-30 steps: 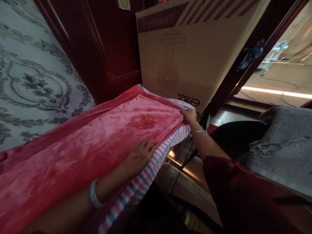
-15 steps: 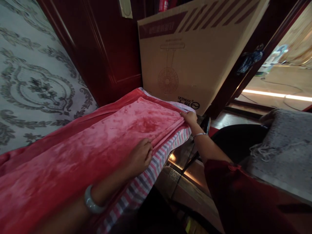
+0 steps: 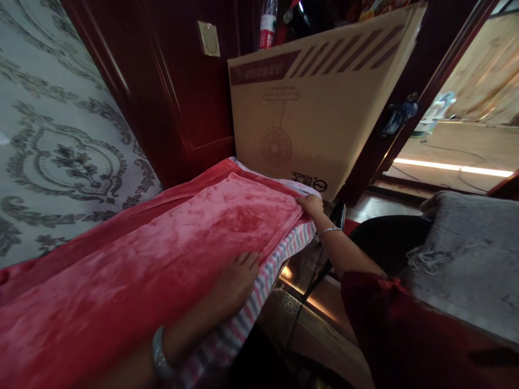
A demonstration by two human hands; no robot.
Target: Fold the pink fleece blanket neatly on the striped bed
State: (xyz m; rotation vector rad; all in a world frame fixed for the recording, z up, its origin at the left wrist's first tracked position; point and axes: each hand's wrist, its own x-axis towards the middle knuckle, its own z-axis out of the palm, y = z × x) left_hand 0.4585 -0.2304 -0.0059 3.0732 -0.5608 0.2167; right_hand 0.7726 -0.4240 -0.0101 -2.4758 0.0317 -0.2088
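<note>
A plush red blanket [image 3: 194, 232], folded long and narrow, stretches from the lower left to the middle of the view. Beneath its near edge shows a striped cloth [image 3: 259, 292] in pink, grey and white. My left hand [image 3: 239, 278], with a pale bangle on the wrist, lies on the blanket near this edge, fingers stretched out. At the blanket's far right corner my right hand [image 3: 311, 205] has its fingers closed on the fabric. A thin bracelet circles that wrist.
A large cardboard box [image 3: 320, 124] with a fan drawing stands behind the blanket's far end. Patterned wallpaper [image 3: 73, 156] is on the left. To the right are a black chair [image 3: 389, 237], a grey fringed cloth [image 3: 470, 259] and a doorway. A bottle [image 3: 267, 24] rises behind the box.
My left hand has uncurled from a closed grip on the blanket's edge and now lies flat. My right hand keeps its hold at the corner. The view has tilted up slightly.
</note>
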